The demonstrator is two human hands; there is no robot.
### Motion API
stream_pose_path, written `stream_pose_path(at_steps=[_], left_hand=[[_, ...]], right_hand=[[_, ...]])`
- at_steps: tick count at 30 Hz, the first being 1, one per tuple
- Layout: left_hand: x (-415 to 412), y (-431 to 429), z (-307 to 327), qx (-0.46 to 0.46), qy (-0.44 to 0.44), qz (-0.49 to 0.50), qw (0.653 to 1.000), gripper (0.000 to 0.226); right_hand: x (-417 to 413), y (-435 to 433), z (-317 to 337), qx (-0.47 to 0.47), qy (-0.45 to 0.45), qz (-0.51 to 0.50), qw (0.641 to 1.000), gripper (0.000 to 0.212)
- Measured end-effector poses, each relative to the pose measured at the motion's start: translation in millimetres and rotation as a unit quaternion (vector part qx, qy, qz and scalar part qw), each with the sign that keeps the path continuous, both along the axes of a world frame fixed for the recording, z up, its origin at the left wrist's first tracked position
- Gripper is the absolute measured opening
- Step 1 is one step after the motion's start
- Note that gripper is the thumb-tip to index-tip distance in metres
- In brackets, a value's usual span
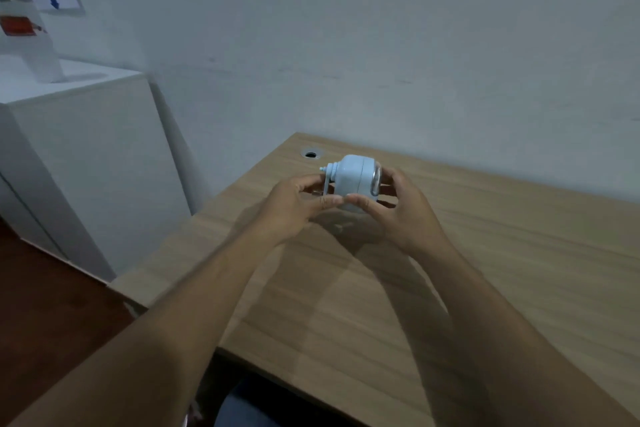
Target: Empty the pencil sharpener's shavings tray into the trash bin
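A pale blue pencil sharpener (351,177) with a crank on its left end is held just above the wooden desk (502,253), near its far left corner. My left hand (294,208) grips its crank side, thumb and fingers around the body. My right hand (401,211) holds the right end, where a clear plastic part (376,180) shows. The two thumbs almost touch under the sharpener. No trash bin is in view.
A white cabinet (86,156) stands left of the desk with a white device (27,42) on top. A round cable hole (310,153) sits in the desk's far corner. A white wall runs behind. Dark red floor (41,305) lies at the lower left.
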State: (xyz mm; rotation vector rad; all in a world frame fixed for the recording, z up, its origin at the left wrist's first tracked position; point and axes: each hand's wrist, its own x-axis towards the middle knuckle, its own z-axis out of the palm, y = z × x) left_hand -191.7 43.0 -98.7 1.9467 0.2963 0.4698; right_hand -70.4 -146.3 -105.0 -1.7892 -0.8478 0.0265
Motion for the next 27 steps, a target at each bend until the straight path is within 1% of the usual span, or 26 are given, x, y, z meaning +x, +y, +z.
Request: stream_pose_path(at_steps=[4, 10, 15, 19, 24, 26, 27], left_hand=[[54.4, -25.2, 16.5, 0.020, -0.025, -0.013, 0.999, 0.040], [135.0, -63.7, 19.0, 0.034, 0.011, -0.038, 0.999, 0.043], [178.2, -77.1, -8.7, -0.015, 0.045, -0.057, 0.997, 0.049], [186.5, -79.5, -22.1, 0.015, 0.063, -0.071, 0.995, 0.048], [185.8, -76.9, -30.9, 0.053, 0.058, -0.091, 0.993, 0.048], [182.6, -75.1, -32.1, 0.054, 0.050, -0.091, 0.993, 0.055], [180.0, -75.0, -33.6, 0.076, 0.051, -0.079, 0.993, 0.062]], right_hand=[[46.7, -24.8, 20.5, -0.004, -0.035, -0.033, 0.999, 0.069], [110.0, -66.2, 16.6, -0.037, -0.032, -0.083, 0.995, 0.070], [141.5, -85.0, -8.5, -0.055, -0.004, -0.110, 0.992, 0.067], [147.4, -91.2, -22.5, -0.061, 0.012, -0.117, 0.991, 0.067], [143.8, -92.2, -29.0, -0.072, 0.015, -0.123, 0.990, 0.071], [141.0, -96.7, -30.5, -0.066, 0.016, -0.111, 0.991, 0.076], [138.0, -96.9, -32.5, -0.070, 0.011, -0.111, 0.991, 0.080]])
